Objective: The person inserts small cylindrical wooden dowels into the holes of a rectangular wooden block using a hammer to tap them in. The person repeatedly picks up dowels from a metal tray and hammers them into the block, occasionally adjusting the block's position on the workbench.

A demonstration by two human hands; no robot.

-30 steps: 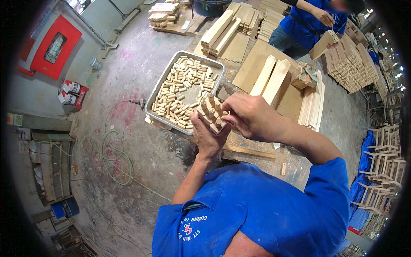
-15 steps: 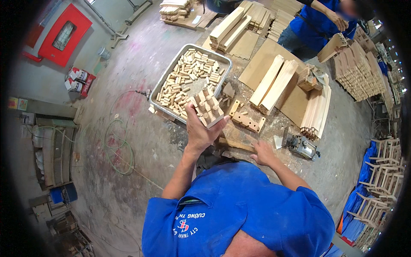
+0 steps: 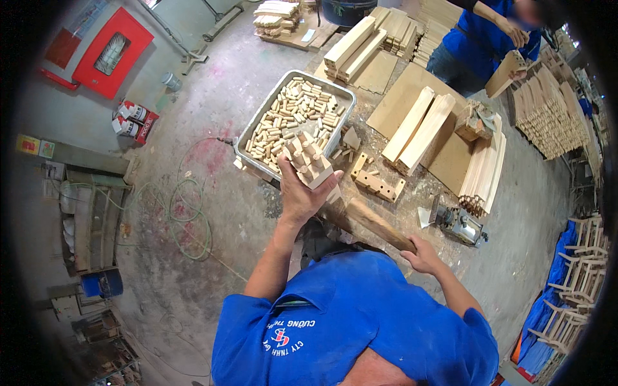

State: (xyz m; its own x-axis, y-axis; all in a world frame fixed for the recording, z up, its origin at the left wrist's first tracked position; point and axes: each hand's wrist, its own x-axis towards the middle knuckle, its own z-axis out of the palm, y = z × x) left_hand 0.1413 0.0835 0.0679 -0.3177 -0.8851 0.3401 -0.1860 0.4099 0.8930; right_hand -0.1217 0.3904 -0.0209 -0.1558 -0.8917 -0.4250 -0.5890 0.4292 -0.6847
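Observation:
My left hand [image 3: 297, 198] is closed round a small bundle of pale wood blocks [image 3: 315, 175], with several round dowels [image 3: 301, 150] standing up from their ends. It holds them beside the near corner of a grey metal tray [image 3: 351, 98] full of loose wooden dowels [image 3: 290, 106]. To the right, my right hand [image 3: 423, 255] grips one end of a thick brown wooden stick [image 3: 381, 224]. The stick's far end points toward the blocks, just short of my left hand. Drilled wood pieces [image 3: 378, 187] lie on the worktable beyond the stick.
Two long square wood bars [image 3: 421, 128] rest on cardboard, beside stacked slats [image 3: 481, 174]. A metal tool [image 3: 460, 224] sits at the table's right edge. A co-worker in blue [image 3: 470, 48] handles wood at the far right. A green hose [image 3: 190, 219] coils on the floor.
My right hand has taken hold of the brown stick's end and raised it off the table, moving slightly right. My left hand still holds the blocks. The whole view has shifted a little.

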